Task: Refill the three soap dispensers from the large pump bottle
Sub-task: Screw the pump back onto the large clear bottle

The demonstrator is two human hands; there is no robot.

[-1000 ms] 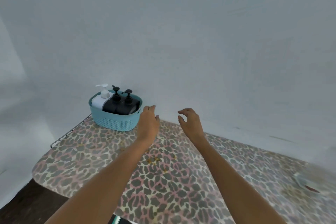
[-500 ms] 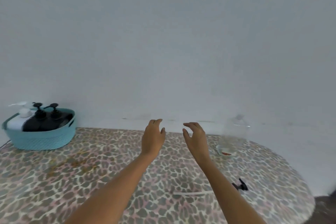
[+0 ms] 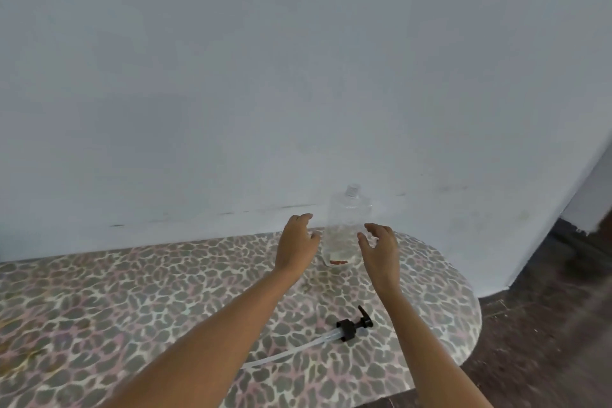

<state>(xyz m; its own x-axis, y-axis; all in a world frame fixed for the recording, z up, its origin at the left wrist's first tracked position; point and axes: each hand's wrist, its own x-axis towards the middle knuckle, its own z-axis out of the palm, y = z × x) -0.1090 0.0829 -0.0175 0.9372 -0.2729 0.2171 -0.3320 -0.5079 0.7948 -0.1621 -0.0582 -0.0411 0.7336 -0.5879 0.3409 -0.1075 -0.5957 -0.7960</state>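
Pale wall (image 3: 298, 76) backs a leopard-print table (image 3: 99, 308). At the table's far edge the clear large pump bottle (image 3: 344, 228) stands upright, long axis vertical, neck pointing up. It sits between the left hand (image 3: 294, 248) and right hand (image 3: 381, 252), both equally near, fingers loosely spread, grasping nothing. Its removed pump (image 3: 354, 328) lies apart.

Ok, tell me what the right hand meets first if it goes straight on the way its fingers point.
Most likely the clear bottle: the right hand hovers open just right of it, fingers angled toward its side. Depth is unclear, so it might pass it and reach the wall.
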